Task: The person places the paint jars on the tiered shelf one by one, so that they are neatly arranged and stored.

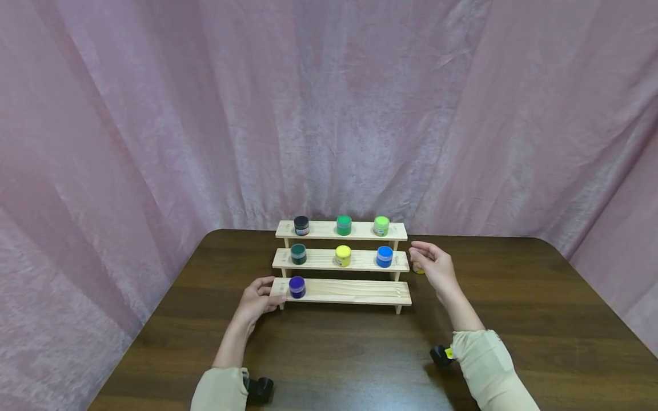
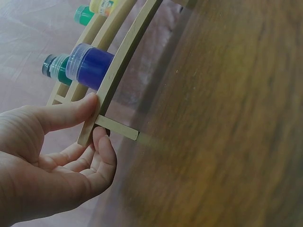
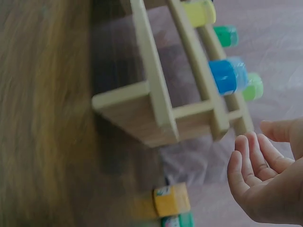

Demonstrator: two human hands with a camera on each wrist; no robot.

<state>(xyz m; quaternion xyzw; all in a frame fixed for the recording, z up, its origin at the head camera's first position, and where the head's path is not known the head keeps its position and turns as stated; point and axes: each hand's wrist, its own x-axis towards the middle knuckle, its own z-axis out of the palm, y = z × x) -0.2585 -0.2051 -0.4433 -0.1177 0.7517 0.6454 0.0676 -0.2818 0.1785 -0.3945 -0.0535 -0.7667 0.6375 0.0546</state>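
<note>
left hand (image 1: 255,301): pinches left end of bottom step of wooden rack (image 1: 354,291), beside purple jar (image 1: 297,286) | right hand (image 1: 434,266): fingers loose, empty, off rack's right end over yellow jar (image 3: 171,199) | rack: surface's far middle

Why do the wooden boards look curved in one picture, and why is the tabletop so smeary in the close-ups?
Left wrist view: wide-lens distortion bows the wooden rack; the table is blurred, while the left hand is fairly sharp. Right wrist view: the table is streaked with blur and the right hand is soft. Head view: evenly lit and sharp.
</note>
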